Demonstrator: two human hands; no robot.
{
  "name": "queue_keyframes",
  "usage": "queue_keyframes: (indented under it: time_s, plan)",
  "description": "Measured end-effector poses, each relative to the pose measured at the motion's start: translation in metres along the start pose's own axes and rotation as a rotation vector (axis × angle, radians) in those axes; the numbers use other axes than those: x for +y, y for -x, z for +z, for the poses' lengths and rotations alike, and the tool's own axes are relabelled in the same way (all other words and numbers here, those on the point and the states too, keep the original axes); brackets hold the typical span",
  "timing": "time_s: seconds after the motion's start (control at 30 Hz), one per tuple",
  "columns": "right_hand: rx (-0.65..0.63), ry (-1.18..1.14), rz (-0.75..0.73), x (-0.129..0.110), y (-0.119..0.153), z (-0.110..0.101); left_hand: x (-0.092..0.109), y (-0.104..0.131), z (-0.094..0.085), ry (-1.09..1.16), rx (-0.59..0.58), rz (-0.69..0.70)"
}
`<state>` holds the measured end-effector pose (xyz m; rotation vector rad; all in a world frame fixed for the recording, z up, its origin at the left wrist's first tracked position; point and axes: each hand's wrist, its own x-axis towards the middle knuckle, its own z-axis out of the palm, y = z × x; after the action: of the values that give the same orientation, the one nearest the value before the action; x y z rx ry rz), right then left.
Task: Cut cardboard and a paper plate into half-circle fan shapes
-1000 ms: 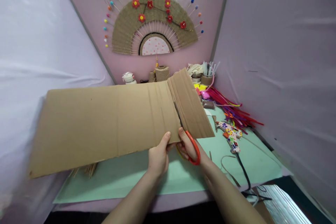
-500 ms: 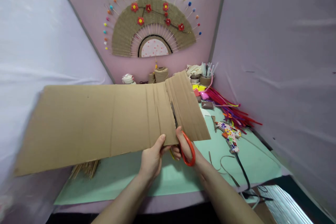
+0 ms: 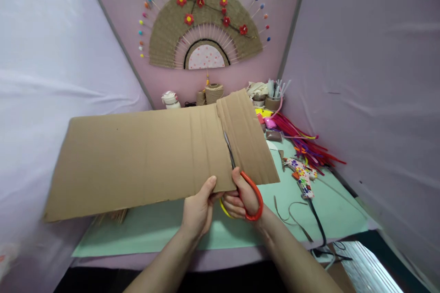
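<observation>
A long sheet of brown cardboard is held up above the table, with creases near its right part. My left hand pinches its lower edge, thumb on top. My right hand is closed round the handles of scissors, one red and one yellow. The scissor blades lie along a cut line in the cardboard, pointing up and away. Right of the blades, a corrugated end piece tilts away from the main sheet; the two still touch near the top.
A green-covered table lies below. On its right are a flowered glue gun, red pipe cleaners and loose cord. Twine rolls and a white bottle stand behind. A decorated fan hangs on the back wall.
The cardboard's left end has swung right and slightly up. My right hand's fingers and the scissor handles have shifted slightly right, with more of the yellow handle showing. The view has tilted slightly.
</observation>
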<state>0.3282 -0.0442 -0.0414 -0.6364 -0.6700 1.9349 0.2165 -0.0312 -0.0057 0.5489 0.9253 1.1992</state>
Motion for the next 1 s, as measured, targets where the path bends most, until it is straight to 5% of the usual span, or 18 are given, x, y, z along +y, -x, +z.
queue_keyframes:
  time_s: [0.23,0.33,0.47,0.67,0.87,1.0]
  plan:
    - [-0.407,-0.430,-0.012,0.011,0.007,-0.018,0.008,0.003,-0.004,-0.083,-0.081,-0.005]
    - [-0.460,-0.472,-0.084,0.017,0.008,-0.017,0.013,-0.002,-0.008,-0.139,-0.100,-0.017]
    - [-0.271,-0.378,-0.148,0.043,0.006,0.004,0.021,-0.015,-0.009,-0.203,-0.072,0.038]
    - [-0.075,-0.159,-0.004,0.084,0.030,0.018,0.039,-0.039,-0.008,-0.290,-0.022,0.141]
    - [0.008,0.208,-0.096,0.047,0.077,-0.008,0.058,-0.056,-0.027,-0.411,-0.004,0.135]
    - [0.558,0.432,-0.450,0.012,0.072,-0.025,0.059,-0.054,-0.036,-0.423,-0.007,0.103]
